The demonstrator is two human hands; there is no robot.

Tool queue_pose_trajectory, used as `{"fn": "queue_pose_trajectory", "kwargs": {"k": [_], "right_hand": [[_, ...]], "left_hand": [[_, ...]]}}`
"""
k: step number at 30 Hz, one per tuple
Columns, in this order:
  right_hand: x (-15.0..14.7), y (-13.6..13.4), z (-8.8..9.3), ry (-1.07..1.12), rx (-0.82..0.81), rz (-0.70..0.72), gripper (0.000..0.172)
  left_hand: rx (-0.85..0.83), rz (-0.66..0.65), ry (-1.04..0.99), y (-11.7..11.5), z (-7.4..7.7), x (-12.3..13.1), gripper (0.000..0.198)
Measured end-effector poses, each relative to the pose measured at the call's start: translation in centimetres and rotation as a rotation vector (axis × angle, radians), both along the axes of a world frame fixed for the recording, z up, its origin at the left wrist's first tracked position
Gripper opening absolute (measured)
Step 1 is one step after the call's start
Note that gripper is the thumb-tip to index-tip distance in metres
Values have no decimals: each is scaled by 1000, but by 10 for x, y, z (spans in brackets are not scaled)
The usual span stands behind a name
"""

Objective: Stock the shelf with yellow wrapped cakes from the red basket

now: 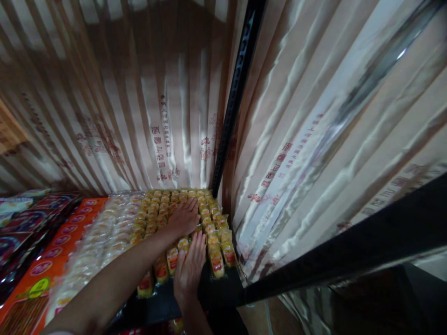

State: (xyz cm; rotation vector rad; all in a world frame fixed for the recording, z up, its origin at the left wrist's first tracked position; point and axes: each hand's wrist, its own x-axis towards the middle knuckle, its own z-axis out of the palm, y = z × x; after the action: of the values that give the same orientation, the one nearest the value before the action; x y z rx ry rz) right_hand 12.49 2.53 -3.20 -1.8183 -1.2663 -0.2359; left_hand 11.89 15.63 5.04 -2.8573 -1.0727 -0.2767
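Observation:
Several rows of small yellow snack packets (pixel 153 209) with red labels lie on a dark shelf (pixel 223 291). My left hand (pixel 183 217) rests flat on top of the packets, fingers spread and pointing to the back. My right hand (pixel 190 270) lies flat with its fingers stretched out at the front of the packets, its fingertips touching the packets nearest the shelf edge. Neither hand grips anything.
Pale wrapped packets (pixel 104 232) lie to the left of the yellow ones, and beyond them orange boxes (pixel 52 253) with red ovals. A black slotted upright (pixel 235 97) stands behind the packets. Shiny printed plastic curtains (pixel 314 139) hang all around.

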Motion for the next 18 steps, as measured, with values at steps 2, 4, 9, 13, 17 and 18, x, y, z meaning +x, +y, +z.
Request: {"fn": "queue_pose_trajectory", "kwargs": {"k": [2,4,9,13,17,18], "right_hand": [[0,0,1,10,5,4,57],[-1,0,3,19,13,4,58],[-2,2,4,27,4,-6,58],[-1,4,-1,6,3,-3,59],[-1,5,-3,-22,14,-9,58],[-1,5,-3,-21,14,-9,58]], "left_hand": [[6,-19,22,2,-2,-1,48],[23,-36,34,4,-5,-3,47],[16,13,5,7,-7,1,46],[-24,103,-5,10,-4,12,51],[-20,96,-3,15,-4,15,53],[-18,92,4,16,-4,15,53]]}}
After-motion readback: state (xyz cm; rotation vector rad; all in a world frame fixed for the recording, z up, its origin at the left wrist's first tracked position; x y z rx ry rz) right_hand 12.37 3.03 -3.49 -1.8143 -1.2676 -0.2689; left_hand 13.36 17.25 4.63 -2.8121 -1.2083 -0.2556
